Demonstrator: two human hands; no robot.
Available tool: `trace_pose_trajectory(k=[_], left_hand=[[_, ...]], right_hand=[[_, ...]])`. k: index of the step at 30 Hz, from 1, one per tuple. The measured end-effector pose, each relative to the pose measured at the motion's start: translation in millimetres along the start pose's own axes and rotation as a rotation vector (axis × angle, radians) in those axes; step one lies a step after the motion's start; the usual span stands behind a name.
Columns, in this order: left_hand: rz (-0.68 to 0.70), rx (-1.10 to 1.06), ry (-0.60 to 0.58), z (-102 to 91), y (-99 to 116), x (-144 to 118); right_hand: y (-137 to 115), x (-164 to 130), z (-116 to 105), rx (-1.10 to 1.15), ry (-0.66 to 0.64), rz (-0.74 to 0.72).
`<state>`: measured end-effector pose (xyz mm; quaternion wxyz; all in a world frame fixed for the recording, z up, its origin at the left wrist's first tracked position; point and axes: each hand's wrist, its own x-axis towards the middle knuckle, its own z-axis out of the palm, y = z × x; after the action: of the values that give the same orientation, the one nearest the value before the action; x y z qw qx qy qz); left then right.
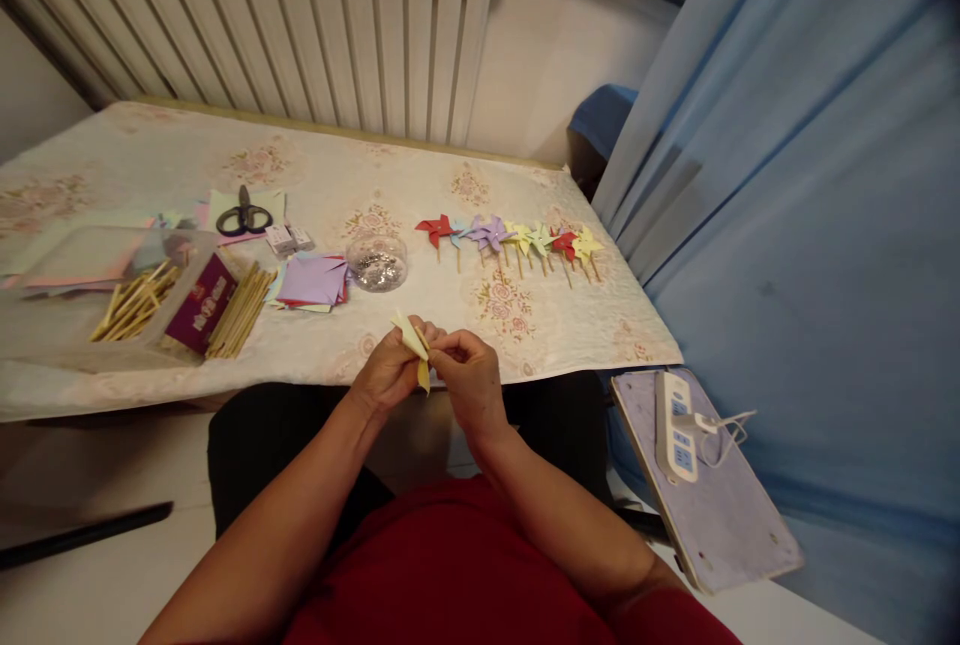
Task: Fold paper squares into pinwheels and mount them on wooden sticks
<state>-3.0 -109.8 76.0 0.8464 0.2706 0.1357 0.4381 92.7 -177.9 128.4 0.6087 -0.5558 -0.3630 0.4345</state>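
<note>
My left hand (387, 370) and my right hand (466, 377) meet just in front of the table's near edge, both pinching a small pale yellow folded paper piece (415, 343). Its flaps stick out above and below my fingers. On the table beyond lies a row of finished paper pinwheels (510, 237) on sticks, red, purple, yellow and green. A stack of coloured paper squares (312, 280) and a clear round dish of small shiny pieces (376, 263) sit to the left of them.
Wooden sticks (240, 310) lie beside a clear plastic box (82, 300) holding more sticks and a maroon packet. Black scissors (244, 217) rest on paper farther back. A radiator stands behind the table, a blue curtain hangs at right, and a power strip (675, 425) lies on a board.
</note>
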Motion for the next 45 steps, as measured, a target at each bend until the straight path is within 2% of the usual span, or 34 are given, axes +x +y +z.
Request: trace_pose_trajectory(k=[12,22,38,42,45], left_hand=[[0.030,0.051,0.002,6.3,2.0,-0.7],[0.031,0.007,-0.009,2.3,1.7,-0.4],[-0.014,0.021,0.007,3.8,5.5,-1.5],[0.003,0.035,0.051,0.9,4.5,2.0],[0.057,0.068,0.160,-4.1,3.6,8.8]], right_hand=[[0.2,0.6,-2.4,-0.021,-0.001,-0.009],[-1.4,-1.3,-0.3,-0.050,0.012,-0.040],[8.2,4.5,-1.4,-0.059,0.007,0.030],[17.8,10.0,-9.3,-0.074,0.015,0.035],[30.6,14.1,-19.1,-0.105,0.016,0.040]])
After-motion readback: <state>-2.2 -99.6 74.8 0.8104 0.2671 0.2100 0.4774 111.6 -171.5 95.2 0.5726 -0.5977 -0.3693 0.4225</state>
